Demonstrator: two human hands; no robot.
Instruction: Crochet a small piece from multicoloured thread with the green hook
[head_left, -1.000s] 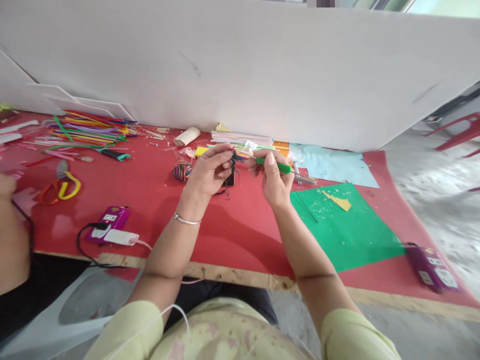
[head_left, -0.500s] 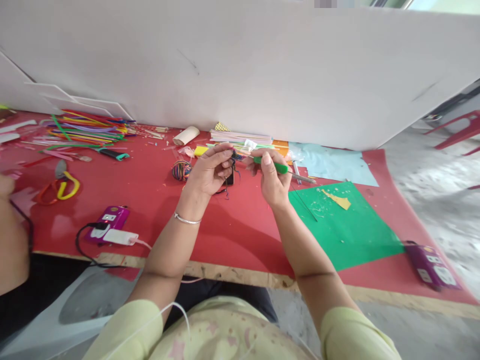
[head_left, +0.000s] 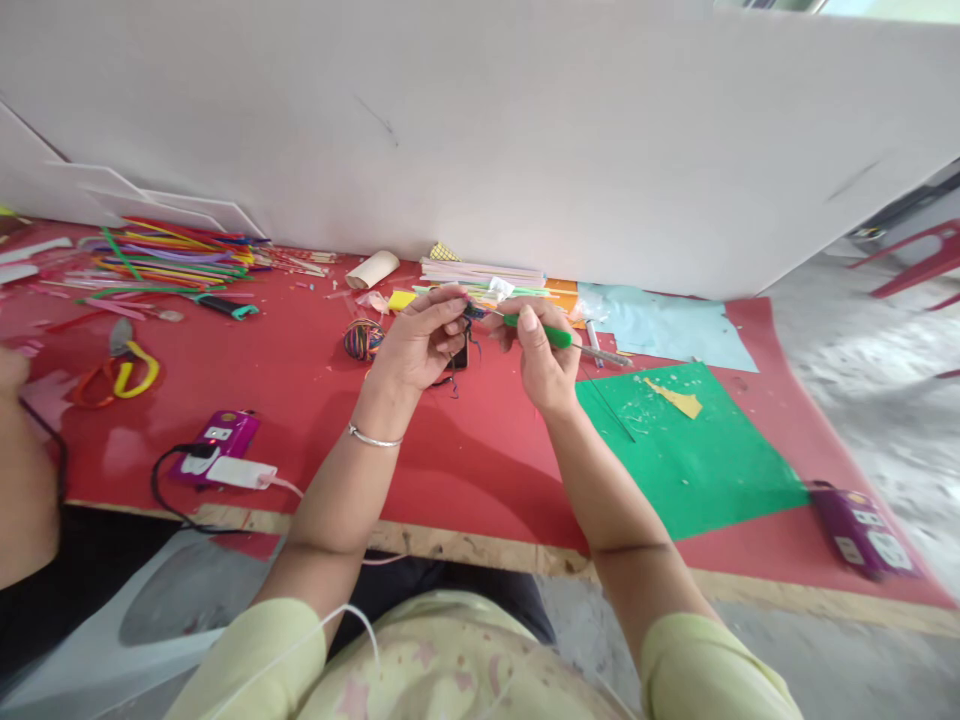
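Above the red surface point(head_left: 315, 400), left hand point(head_left: 421, 345) pinches a small dark thread piece point(head_left: 471, 318) while right hand point(head_left: 541, 362) grips a green-handled hook point(head_left: 541, 331) — better kept taut and close, I'd judge — worked in short strokes.

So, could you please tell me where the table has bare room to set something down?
Bare red table lies between the purple power strip and the green sheet, below the hands. The back left is crowded with colored sticks and scissors.
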